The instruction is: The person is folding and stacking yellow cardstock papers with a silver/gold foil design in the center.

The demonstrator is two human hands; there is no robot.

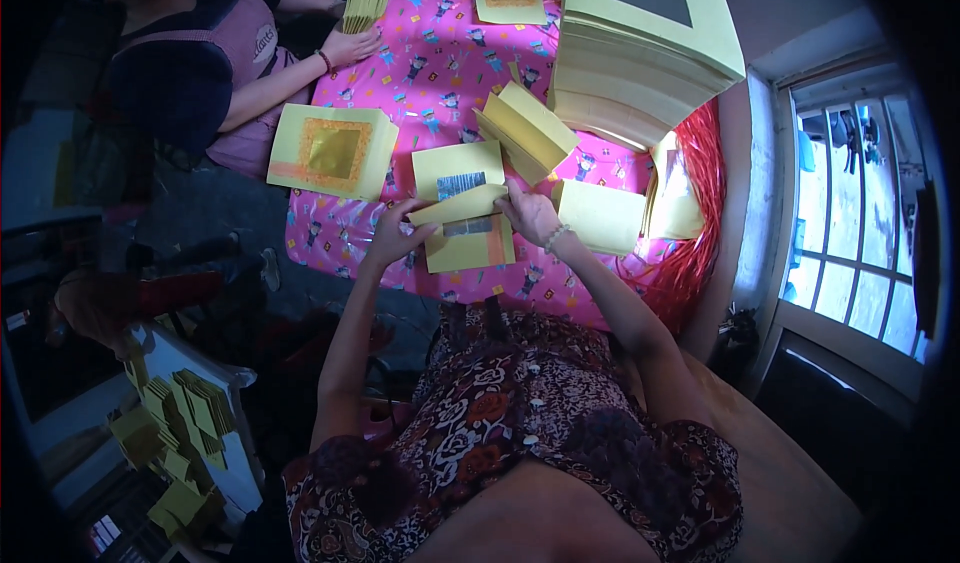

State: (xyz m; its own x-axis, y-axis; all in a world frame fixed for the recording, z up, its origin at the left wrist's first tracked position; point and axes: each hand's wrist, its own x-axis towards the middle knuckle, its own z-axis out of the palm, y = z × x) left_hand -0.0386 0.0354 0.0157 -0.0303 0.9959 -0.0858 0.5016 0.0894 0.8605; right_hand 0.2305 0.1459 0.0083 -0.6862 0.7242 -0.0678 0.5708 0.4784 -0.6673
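Observation:
Near the table's front edge, both hands hold a folded strip of yellow paper (460, 206). My left hand (396, 235) pinches its left end between thumb and fingers. My right hand (531, 213) grips the other end, and a pale bead bracelet circles that wrist. Under the strip lie yellow sheets (440, 255) with silver foil patches, showing above and below it. Just beyond my right hand a folded yellow paper bundle (530, 128) rests at a slant. A plain yellow paper stack (602, 217) lies right of that hand.
A pink patterned cloth (335, 238) covers the table. At left sits a yellow paper stack with a gold square (290, 148). A tall paper stack (640, 88) rises far right, beside red plastic strands (705, 173). Across the left corner, a co-worker's hand (352, 47) holds folded papers (366, 5).

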